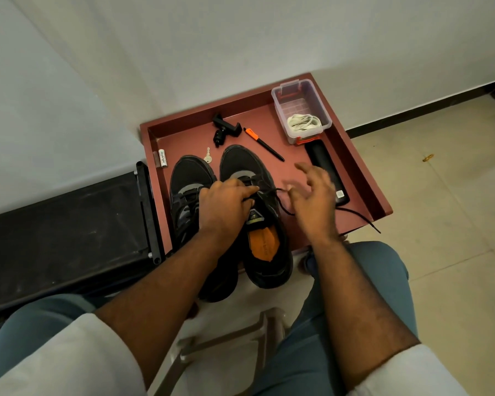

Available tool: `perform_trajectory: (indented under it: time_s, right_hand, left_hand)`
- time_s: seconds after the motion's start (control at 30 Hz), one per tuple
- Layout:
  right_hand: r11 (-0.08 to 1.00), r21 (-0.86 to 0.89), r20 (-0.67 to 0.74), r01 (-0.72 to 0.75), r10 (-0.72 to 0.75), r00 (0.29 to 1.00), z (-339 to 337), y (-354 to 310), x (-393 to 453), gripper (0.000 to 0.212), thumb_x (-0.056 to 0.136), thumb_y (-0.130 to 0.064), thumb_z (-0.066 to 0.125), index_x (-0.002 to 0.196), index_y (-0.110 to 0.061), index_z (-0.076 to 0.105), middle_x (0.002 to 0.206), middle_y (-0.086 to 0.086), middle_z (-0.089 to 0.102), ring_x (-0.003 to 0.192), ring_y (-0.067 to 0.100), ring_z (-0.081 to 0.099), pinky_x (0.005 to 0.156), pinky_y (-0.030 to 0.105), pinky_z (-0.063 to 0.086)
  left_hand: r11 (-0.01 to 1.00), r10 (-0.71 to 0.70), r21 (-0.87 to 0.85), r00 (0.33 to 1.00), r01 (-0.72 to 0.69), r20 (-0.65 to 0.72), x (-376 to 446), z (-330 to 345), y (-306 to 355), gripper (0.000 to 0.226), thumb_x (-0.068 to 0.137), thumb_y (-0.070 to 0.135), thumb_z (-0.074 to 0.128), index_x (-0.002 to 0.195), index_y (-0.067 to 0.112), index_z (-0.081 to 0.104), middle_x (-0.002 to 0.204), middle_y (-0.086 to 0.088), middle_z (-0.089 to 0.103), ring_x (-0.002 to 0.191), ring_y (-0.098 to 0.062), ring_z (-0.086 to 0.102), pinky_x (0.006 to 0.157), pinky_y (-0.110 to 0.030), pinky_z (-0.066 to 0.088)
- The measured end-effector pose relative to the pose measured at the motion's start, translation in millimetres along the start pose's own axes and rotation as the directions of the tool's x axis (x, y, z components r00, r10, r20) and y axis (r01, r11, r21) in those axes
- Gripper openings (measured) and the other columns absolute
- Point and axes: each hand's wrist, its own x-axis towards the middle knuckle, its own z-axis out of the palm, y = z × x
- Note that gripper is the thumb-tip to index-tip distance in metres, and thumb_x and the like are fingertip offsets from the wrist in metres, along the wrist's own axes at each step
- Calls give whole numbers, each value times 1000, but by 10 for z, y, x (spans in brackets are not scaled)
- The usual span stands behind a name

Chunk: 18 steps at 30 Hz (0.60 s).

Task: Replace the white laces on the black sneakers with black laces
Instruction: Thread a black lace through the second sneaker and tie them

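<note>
- White laces [303, 122] lie coiled in the clear plastic box [315, 110] on the red-brown desk [183, 132]; removal looks done
- Left hand [226, 200] pinches the black lace [280, 205] on the right black sneaker [257, 224]; right hand [312, 192] blurred, fingers spread, grip released
- Left black sneaker [187, 192] seems laced; threading remains

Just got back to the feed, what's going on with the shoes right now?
A person seated at a red tray is lacing the right-hand black sneaker with a black lace. The left hand presses down on the lace area of that shoe, while the right hand, blurred and with fingers spread, is beside it near the loose lace end, which trails over the tray's edge. The other sneaker already carries dark laces. The white laces lie coiled in the clear plastic box.
</note>
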Motion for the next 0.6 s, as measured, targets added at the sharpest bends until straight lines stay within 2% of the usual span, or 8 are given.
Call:
perform_trajectory:
  time_s: [0.1,0.2,0.3,0.37,0.43,0.47,0.53,0.6]
  right_hand:
    - [906,-307,257,292,-216,942,114,-87,-42,29,89,-22,67,117,-31,68,136,-14,51,123,14,38,100,32,29]
    - [852,-412,285,323,-216,934,127,-95,-32,17,91,-28,63,106,-29,72,136,-17,51,121,13,35,91,29,22]
    - [970,-228,-80,79,-99,992,2,-43,17,16,94,-19,58,107,-17,69,130,-4,53,118,15,45,99,29,38]
    - [988,62,-362,-140,153,920,-197,12,90,18,97,-12,54,110,-10,66,128,6,52,117,21,50,92,19,44]
    - [976,-18,-464,-219,186,866,-341,61,120,23,95,-15,58,117,-13,63,133,7,49,122,25,46,100,30,42]
    - [972,-144,-422,-184,108,900,-354,57,120,30,93,-19,61,123,-18,61,138,5,47,127,26,42,104,42,40]
    - [943,-332,-144,34,-87,986,-255,-1,85,39,91,-26,64,130,-29,59,148,-1,40,136,25,31,110,52,30]
    - [866,-423,193,266,-200,961,-65,-98,-6,30,91,-31,64,121,-34,64,154,-9,33,143,21,18,113,52,18]
  left_hand:
    - [1000,-17,1,1000,17,-18,-1,-5,17,32,94,37,59,125,36,64,117,9,62,109,-19,52,89,-41,38]
    - [1000,-31,-1,1000,31,-7,17,-17,32,31,93,39,60,123,35,65,117,8,61,110,-17,53,90,-41,37]
    - [1000,-28,11,1000,28,6,25,-24,42,32,93,42,58,124,35,64,119,10,61,112,-16,53,91,-41,36]
    - [999,-31,20,999,30,11,31,-23,46,32,94,42,57,125,36,64,121,10,60,113,-17,53,91,-40,35]
    - [999,-33,33,999,33,18,36,-22,63,32,94,42,56,125,36,63,122,9,60,113,-17,52,91,-40,34]
    - [999,-32,44,999,31,20,34,-24,71,33,94,43,55,126,36,63,122,9,60,112,-18,52,90,-41,34]
    - [997,-23,68,999,21,22,33,-25,90,33,95,43,55,127,36,62,123,8,60,113,-19,52,90,-41,34]
    - [996,-11,93,1000,10,16,28,-39,105,33,95,43,54,126,37,61,122,8,60,112,-20,51,90,-41,33]
